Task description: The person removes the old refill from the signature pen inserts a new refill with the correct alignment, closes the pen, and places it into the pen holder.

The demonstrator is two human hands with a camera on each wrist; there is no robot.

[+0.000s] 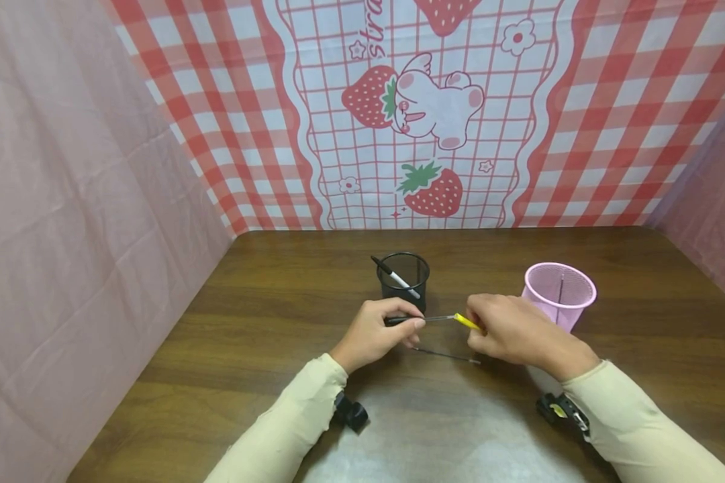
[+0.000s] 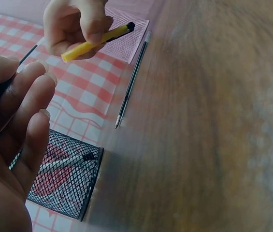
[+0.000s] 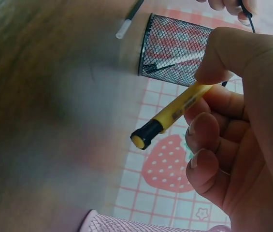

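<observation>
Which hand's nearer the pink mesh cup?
Right. In the head view, the right hand partly covers the pink mesh cup at lower left; the left hand is farther left.

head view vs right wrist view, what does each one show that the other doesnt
Only the head view: both sleeves, the white animal figure on the backdrop, and the dark stick inside the pink mesh cup.

Only the right wrist view: the black end of the yellow barrel.

Both: that barrel, the right grip holding it, the left grip with a thin rod, the dark refill on the table, both mesh cups, and the pen inside the black mesh cup.
</observation>
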